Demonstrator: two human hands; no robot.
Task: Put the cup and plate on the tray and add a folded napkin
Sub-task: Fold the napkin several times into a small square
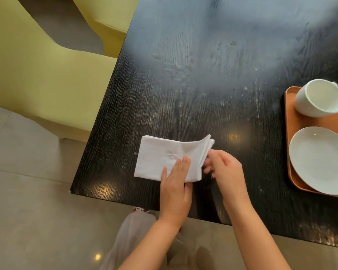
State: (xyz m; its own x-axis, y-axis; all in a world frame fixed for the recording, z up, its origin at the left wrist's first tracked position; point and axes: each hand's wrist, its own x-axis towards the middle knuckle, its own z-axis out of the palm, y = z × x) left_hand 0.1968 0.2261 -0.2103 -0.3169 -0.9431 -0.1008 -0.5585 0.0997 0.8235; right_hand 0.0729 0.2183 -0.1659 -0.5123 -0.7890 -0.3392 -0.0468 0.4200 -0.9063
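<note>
A: Your left hand (175,184) lies flat, fingers spread, on the white cloth napkin (164,158); right hand (225,168) pinches its layered edge.

B: Round cup (318,98) and plate (320,158) sit on the orange tray (290,114); grained dark worktop (203,75).

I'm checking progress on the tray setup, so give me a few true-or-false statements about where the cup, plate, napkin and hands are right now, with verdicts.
1. The white cup stands on the orange tray. True.
2. The white plate lies on the black table, off the tray. False: it rests on the tray, nearer the person than the cup.
3. The white napkin is already on the tray. False: it lies on the table, left of the tray.
4. The left hand presses flat on the napkin. True.
5. The right hand holds the cup. False: its fingers are at the napkin's raised right edge.
</note>
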